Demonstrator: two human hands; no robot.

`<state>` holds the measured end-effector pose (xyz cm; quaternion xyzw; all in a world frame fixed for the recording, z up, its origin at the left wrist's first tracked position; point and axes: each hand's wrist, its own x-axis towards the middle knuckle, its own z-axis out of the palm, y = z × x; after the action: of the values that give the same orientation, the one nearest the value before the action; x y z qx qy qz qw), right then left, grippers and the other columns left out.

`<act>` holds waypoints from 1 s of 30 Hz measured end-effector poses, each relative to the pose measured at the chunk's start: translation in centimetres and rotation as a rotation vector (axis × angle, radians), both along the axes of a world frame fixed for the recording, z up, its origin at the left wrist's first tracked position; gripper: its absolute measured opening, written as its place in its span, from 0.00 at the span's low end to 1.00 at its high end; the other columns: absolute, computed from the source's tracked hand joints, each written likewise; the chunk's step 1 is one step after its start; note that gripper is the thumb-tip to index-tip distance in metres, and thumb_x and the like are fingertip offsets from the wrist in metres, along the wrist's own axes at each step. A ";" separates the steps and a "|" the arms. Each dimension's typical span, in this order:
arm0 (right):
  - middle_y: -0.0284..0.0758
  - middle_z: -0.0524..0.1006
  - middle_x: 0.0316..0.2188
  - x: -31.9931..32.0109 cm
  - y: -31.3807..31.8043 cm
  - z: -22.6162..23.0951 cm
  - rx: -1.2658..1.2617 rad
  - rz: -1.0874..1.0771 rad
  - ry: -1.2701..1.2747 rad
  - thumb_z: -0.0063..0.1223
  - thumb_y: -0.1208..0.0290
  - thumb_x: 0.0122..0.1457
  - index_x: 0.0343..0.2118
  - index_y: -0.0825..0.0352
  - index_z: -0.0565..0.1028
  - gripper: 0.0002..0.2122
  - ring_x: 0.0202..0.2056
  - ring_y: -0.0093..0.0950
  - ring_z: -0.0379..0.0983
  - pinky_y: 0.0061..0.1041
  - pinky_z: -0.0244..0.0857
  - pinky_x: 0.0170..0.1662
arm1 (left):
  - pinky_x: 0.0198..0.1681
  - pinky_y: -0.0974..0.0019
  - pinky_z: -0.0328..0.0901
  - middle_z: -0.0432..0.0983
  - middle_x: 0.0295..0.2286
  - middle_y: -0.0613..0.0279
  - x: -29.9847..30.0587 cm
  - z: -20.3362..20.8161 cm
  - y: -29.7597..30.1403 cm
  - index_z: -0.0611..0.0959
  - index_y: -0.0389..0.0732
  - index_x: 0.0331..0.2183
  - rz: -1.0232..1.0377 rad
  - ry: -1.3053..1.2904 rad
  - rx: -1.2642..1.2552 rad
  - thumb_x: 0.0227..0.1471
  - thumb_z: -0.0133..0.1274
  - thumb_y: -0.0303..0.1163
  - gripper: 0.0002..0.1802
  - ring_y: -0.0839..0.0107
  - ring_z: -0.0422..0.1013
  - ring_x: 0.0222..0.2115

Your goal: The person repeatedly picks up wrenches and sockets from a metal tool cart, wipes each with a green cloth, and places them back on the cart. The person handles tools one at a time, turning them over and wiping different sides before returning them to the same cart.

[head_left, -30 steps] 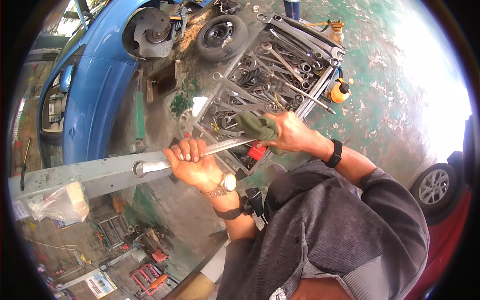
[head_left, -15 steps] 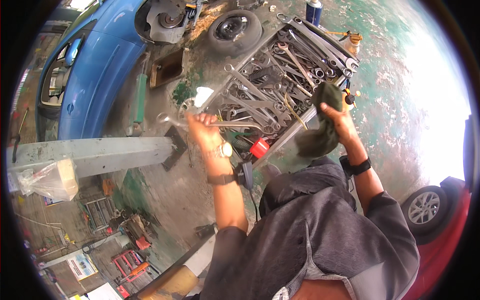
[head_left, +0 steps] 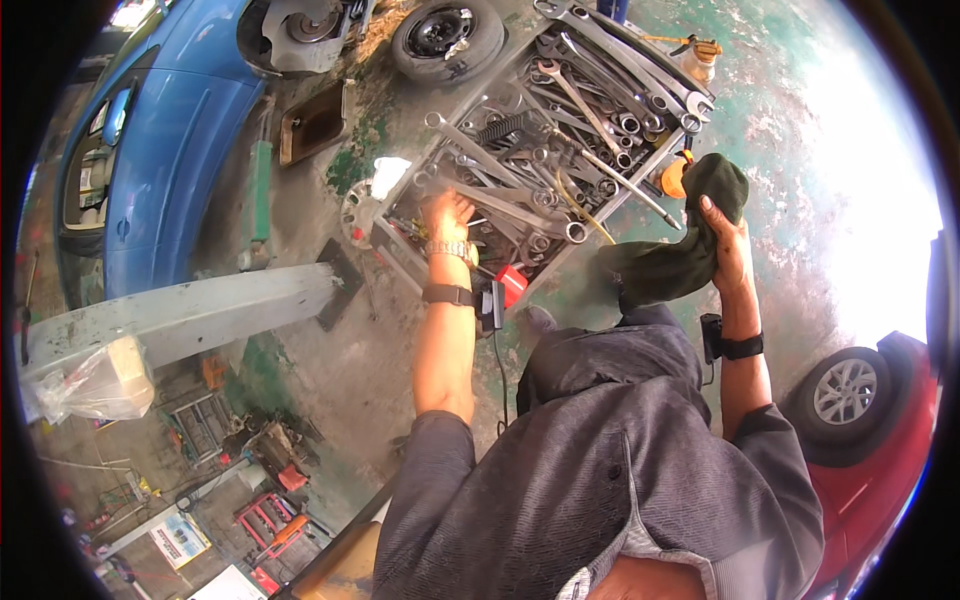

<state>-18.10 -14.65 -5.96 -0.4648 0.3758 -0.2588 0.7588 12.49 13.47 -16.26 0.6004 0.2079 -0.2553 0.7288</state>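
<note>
My left hand is over the near left part of a metal tray full of wrenches. Its fingers are curled at a long steel wrench, whose ring end points right across the other tools; the fingers partly hide the shaft. To the right of the tray, my right hand grips a dark green cloth, bunched at the top and hanging down to the left. A red cylindrical piece sits at the tray's near edge, close to my left wrist.
A loose wheel lies beyond the tray, with a rusty pan to its left. A blue car and a grey lift arm fill the left side. A red car stands at the lower right.
My left hand has brought the wrench from beside the tray to over the tools, moving right and away from me. My right hand has shifted right with the cloth.
</note>
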 end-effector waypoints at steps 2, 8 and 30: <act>0.30 0.77 0.36 0.2 -0.2 -0.1 -0.013 0.001 -0.022 0.57 0.69 0.58 0.48 0.69 0.74 0.16 0.33 0.20 0.73 0.20 0.68 0.35 | 0.38 0.55 0.72 0.73 0.38 0.49 -0.6 -0.9 1.4 0.74 0.31 0.42 -0.021 -0.034 0.102 0.56 0.48 0.29 0.13 0.56 0.75 0.37; 0.32 0.75 0.42 1.3 -0.1 -0.7 0.139 0.006 0.024 0.59 0.72 0.56 0.52 0.68 0.70 0.20 0.39 0.23 0.71 0.23 0.67 0.41 | 0.28 0.58 0.70 0.78 0.23 0.48 -2.1 -1.7 4.5 0.81 0.33 0.21 -0.291 -0.424 1.019 0.47 0.51 0.27 0.10 0.56 0.77 0.26; 0.31 0.76 0.32 0.3 1.2 -2.4 0.169 -0.017 0.046 0.58 0.69 0.57 0.44 0.70 0.74 0.14 0.29 0.21 0.73 0.20 0.68 0.32 | 0.30 0.56 0.70 0.80 0.24 0.45 -3.3 -3.1 5.1 0.83 0.30 0.23 -0.350 -0.270 1.220 0.39 0.57 0.31 0.11 0.53 0.79 0.28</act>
<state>-17.85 -13.50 -8.37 -0.4018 0.4176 -0.2218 0.7842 9.20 18.61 -19.33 0.9584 0.1212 -0.1285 0.2240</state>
